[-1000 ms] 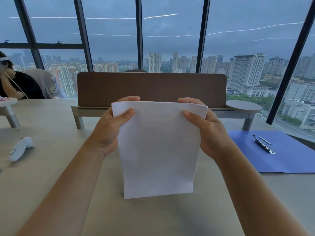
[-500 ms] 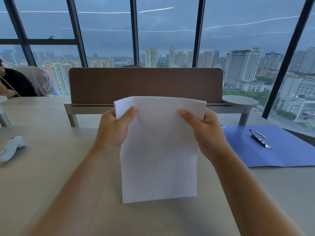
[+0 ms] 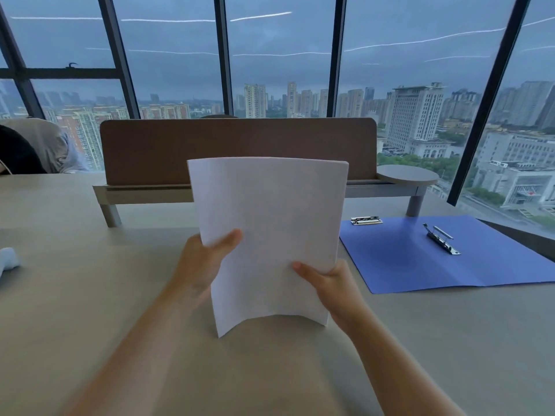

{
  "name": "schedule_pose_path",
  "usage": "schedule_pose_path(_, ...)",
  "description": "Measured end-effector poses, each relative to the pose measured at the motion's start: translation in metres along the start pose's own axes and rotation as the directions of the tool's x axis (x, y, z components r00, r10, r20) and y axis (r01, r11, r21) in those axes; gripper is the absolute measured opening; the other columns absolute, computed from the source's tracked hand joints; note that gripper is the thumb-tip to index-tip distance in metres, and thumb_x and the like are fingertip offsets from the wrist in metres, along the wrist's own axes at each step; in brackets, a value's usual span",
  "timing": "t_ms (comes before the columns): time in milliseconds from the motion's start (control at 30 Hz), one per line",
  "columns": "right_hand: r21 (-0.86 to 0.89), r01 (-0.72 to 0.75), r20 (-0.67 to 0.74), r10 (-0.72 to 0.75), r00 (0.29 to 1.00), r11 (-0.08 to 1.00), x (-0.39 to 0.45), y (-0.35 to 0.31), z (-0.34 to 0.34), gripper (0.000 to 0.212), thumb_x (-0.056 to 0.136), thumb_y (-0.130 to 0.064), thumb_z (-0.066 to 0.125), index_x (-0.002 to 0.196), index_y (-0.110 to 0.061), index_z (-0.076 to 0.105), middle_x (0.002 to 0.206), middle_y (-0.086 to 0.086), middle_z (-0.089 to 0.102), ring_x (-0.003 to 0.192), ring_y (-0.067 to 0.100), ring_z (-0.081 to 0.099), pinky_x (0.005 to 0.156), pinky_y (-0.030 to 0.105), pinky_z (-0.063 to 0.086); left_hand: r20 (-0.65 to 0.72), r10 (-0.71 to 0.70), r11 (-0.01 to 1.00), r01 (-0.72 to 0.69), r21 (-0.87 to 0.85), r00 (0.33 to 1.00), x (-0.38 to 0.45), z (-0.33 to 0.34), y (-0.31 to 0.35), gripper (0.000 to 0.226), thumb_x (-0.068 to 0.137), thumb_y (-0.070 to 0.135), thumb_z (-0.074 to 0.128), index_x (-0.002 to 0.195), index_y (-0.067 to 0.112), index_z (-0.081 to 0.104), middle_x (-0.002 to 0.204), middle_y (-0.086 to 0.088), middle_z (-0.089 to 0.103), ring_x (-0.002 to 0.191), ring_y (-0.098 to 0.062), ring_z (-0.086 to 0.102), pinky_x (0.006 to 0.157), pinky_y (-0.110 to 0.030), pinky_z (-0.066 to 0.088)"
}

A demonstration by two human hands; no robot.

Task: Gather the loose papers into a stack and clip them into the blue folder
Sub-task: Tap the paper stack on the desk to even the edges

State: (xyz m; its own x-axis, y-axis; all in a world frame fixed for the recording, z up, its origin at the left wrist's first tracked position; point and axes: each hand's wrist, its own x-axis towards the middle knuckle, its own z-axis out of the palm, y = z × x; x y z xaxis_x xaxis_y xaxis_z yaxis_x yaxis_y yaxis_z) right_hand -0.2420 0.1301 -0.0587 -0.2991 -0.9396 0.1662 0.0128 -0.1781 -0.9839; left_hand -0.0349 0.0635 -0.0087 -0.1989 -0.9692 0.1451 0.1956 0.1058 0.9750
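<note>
I hold a stack of white papers [image 3: 270,235] upright in front of me, its lower edge bowed where it meets the table. My left hand [image 3: 207,262] grips the stack's left edge at mid height, thumb on the front. My right hand [image 3: 329,283] grips the right edge lower down. The blue folder [image 3: 420,265] lies open flat on the table to the right. A metal clip [image 3: 441,243] sits along the folder's spine and a second metal clip [image 3: 366,220] at its far left corner.
A brown desk divider [image 3: 150,148] on a raised shelf [image 3: 144,195] stands behind the papers. A white object [image 3: 7,261] lies at the table's left edge. A seated person [image 3: 18,154] is at the far left. Tall windows run behind.
Both hands have slid down from the top corners of the stack to its sides. The stack now stands taller, with its bottom edge on the table and bowed.
</note>
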Motion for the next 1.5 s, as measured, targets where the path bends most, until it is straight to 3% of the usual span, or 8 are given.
schedule_pose_path(300,0.038,0.037,0.001,-0.037,0.999,0.999,0.009,0.004,-0.005,0.014,0.080,-0.010,0.082,0.090,-0.019,0.079,0.091,0.002,0.081,0.086,0.017,0.077,0.076,0.032,0.062,0.079,-0.006,1.000,0.007,-0.015,0.997,0.004,-0.013,-0.030,0.057,0.046,0.049,0.094,0.092,0.019,0.082,0.105,-0.009,0.077,0.095,-0.027,0.075,0.076,-0.039,0.061)
schedule_pose_path(500,-0.097,-0.014,0.071,0.021,0.997,0.995,0.002,0.037,-0.006,0.018,0.085,-0.015,0.078,0.103,-0.019,0.078,0.102,-0.001,0.080,0.100,0.014,0.074,0.094,0.038,0.057,0.067,-0.066,0.998,0.066,0.003,0.996,0.000,-0.012,-0.060,0.079,0.039,0.060,0.092,0.104,0.018,0.075,0.109,-0.006,0.077,0.102,-0.025,0.073,0.092,-0.044,0.052)
schedule_pose_path(700,-0.142,-0.048,0.026,0.052,0.998,0.989,0.009,0.041,-0.009,0.017,0.089,-0.021,0.076,0.104,-0.015,0.077,0.100,-0.001,0.080,0.092,0.011,0.075,0.084,0.028,0.057,-0.005,-0.036,0.970,0.036,0.241,0.999,0.011,-0.016,-0.072,0.008,0.091,0.030,0.068,0.097,0.027,0.073,0.096,0.010,0.078,0.099,-0.018,0.072,0.095,-0.041,0.052)
schedule_pose_path(933,-0.244,-0.093,-0.068,0.079,0.995,0.965,0.020,0.023,-0.048,0.008,0.091,-0.028,0.072,0.085,-0.024,0.072,0.075,-0.015,0.076,0.067,0.003,0.071,0.059,0.017,0.053,-0.010,-0.112,0.948,0.109,0.299,0.994,0.021,0.000,-0.086,0.048,0.059,0.058,0.078,0.094,0.024,0.077,0.100,0.005,0.078,0.097,-0.024,0.073,0.093,-0.050,0.055)
schedule_pose_path(1167,-0.456,-0.230,-0.286,0.103,0.953,0.860,0.031,0.033,-0.121,0.036,0.089,-0.034,0.068,0.063,-0.016,0.050,0.062,-0.002,0.049,0.057,0.015,0.046,0.058,0.028,0.037,0.102,-0.294,0.948,0.276,0.159,0.950,0.023,0.086,-0.113,0.016,0.091,0.019,0.069,0.105,0.010,0.071,0.100,-0.008,0.075,0.089,-0.028,0.071,0.074,-0.035,0.056)
schedule_pose_path(1267,-0.617,-0.235,-0.423,-0.065,0.904,0.751,0.041,0.038,-0.164,0.030,0.090,-0.036,0.062,0.067,-0.019,0.056,0.068,-0.005,0.054,0.068,0.017,0.052,0.062,0.029,0.034,0.129,-0.312,0.944,0.292,0.155,0.941,0.028,0.114,-0.121,0.019,0.092,0.020,0.068,0.107,0.010,0.070,0.101,-0.009,0.075,0.092,-0.030,0.072,0.073,-0.034,0.056)
schedule_pose_path(1333,-0.757,-0.266,-0.414,-0.123,0.902,0.597,0.047,0.044,-0.197,0.023,0.098,-0.035,0.054,0.100,-0.019,0.071,0.107,-0.002,0.068,0.106,0.021,0.062,0.081,0.031,0.040,0.136,-0.297,0.945,0.271,0.183,0.945,0.032,0.123,-0.127,0.023,0.085,0.029,0.074,0.102,0.014,0.072,0.100,-0.007,0.076,0.091,-0.029,0.073,0.078,-0.038,0.057)
schedule_pose_path(1500,-0.915,-0.379,-0.364,0.125,0.923,0.134,0.055,0.060,-0.248,0.075,0.089,-0.075,0.025,0.153,-0.036,0.030,0.164,-0.005,0.024,0.154,0.019,0.013,0.122,0.053,0.007,0.138,-0.280,0.944,0.246,0.221,0.950,0.040,0.125,-0.136,0.016,0.088,0.027,0.072,0.097,0.014,0.075,0.097,-0.002,0.078,0.092,-0.027,0.073,0.090,-0.046,0.056)
